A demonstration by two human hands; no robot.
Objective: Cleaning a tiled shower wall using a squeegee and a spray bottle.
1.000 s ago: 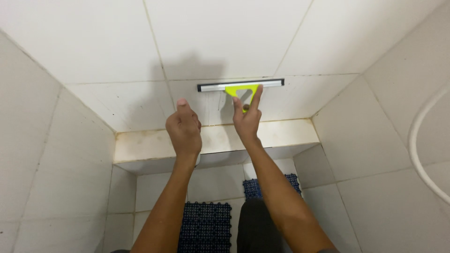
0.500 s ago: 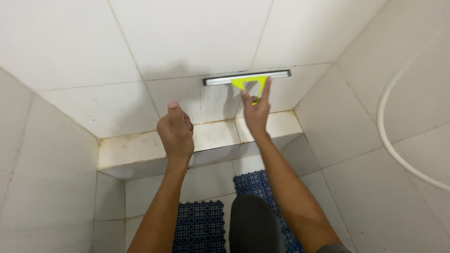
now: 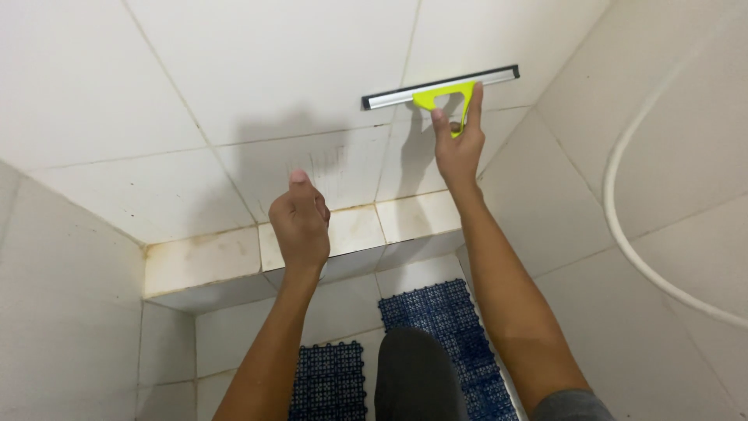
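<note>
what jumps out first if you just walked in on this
The yellow-handled squeegee catches the eye first, its blade pressed flat against the white tiled wall at upper right, gripped by the right hand. The left hand hovers loosely closed and empty above a stained tile ledge. Below, blue grid mats cover the floor, and a white hose curves down the right wall.

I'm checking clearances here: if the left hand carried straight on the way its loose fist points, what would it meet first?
Probably the white tiled wall just above the stained tiled ledge. Nothing shows between the left hand and it, though depth is unclear.
</note>
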